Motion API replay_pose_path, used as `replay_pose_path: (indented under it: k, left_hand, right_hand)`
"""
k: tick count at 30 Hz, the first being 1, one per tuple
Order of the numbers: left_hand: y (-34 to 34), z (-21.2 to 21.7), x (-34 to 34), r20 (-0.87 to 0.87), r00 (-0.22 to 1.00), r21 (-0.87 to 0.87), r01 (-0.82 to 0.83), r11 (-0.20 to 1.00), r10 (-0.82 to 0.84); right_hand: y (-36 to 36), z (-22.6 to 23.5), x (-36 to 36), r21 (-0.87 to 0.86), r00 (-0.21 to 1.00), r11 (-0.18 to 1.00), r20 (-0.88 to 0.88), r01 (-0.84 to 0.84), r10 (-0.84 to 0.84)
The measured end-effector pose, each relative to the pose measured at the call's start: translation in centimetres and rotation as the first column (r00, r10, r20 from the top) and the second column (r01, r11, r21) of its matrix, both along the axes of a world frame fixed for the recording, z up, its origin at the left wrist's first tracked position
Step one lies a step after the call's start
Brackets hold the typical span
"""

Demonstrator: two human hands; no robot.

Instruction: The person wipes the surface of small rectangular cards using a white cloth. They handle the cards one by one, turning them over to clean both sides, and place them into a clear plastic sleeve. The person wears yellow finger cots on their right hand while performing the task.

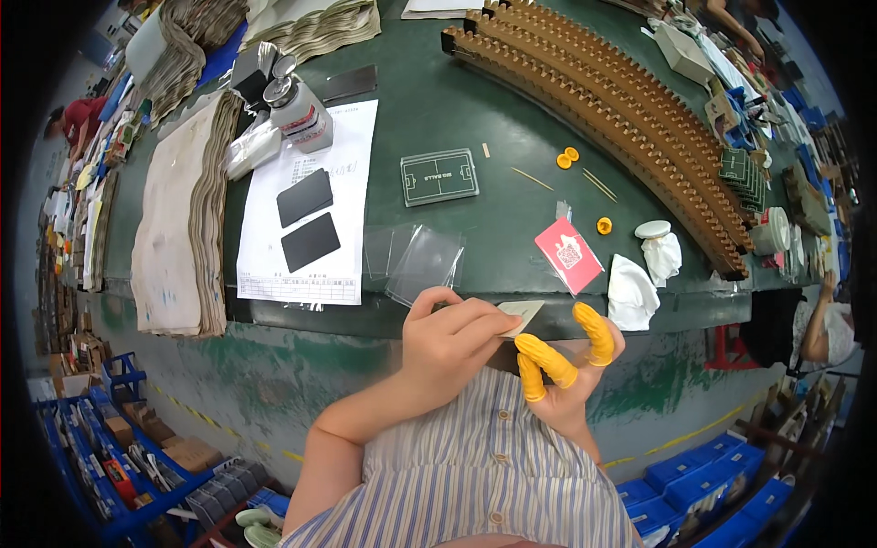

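Note:
My left hand [452, 342] is closed, with a small pale card [523, 316] pinched between its thumb and fingers just off the table's front edge. Close to the card's lower corner is my right hand [566, 379], wearing yellow finger cots. Its fingers are spread; one cot tip is at or near the card, but I cannot tell whether it touches. Clear plastic sleeves [429, 260] lie beyond my left hand. Past my right hand are a red card with a printed code [568, 255] and a crumpled white cloth [632, 294].
On the green table [411, 100] are a flat dark green case [439, 177], black cards [311, 242] on a printed sheet [352, 196], and a metal-topped bottle [300, 114]. Loose yellow finger cots [604, 226] and thin sticks [600, 185] lie right. Long slotted brown racks [603, 100] curve behind them.

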State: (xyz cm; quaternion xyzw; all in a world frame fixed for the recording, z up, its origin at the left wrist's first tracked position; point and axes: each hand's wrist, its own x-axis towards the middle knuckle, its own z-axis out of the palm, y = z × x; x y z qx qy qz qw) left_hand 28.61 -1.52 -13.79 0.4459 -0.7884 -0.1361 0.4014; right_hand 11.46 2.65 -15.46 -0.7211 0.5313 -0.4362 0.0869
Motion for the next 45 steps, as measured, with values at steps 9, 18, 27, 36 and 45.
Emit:
replay_pose_path:
  k: [9, 18, 27, 36, 45]
  left_hand:
    - [-0.02, 0.26, 0.04, 0.029, 1.000, -0.013, 0.011, 1.000, -0.011]
    - [-0.01, 0.14, 0.04, 0.028, 1.000, 0.004, 0.009, 1.000, -0.009]
    - [-0.06, 0.45, 0.06, 0.035, 0.999, 0.012, 0.025, 1.000, -0.025]
    - [-0.06, 0.62, 0.05, 0.044, 0.999, 0.016, 0.017, 1.000, -0.018]
    - [-0.06, 0.71, -0.07, 0.056, 0.998, 0.047, -0.023, 0.999, 0.021]
  right_hand:
    - [0.03, -0.28, -0.05, 0.006, 1.000, 1.000, -0.001, 0.030, -0.030]
    - [0.04, -0.22, 0.02, 0.002, 0.999, 1.000, 0.016, 0.032, -0.032]
    - [-0.36, 0.13, -0.11, -0.070, 0.995, 0.995, -0.068, 0.069, -0.074]
    - [-0.18, 0.24, -0.09, -0.054, 0.992, 0.995, -0.093, 0.080, -0.084]
    - [-0.09, -0.22, 0.21, -0.043, 0.993, 0.992, 0.005, 0.121, -0.121]
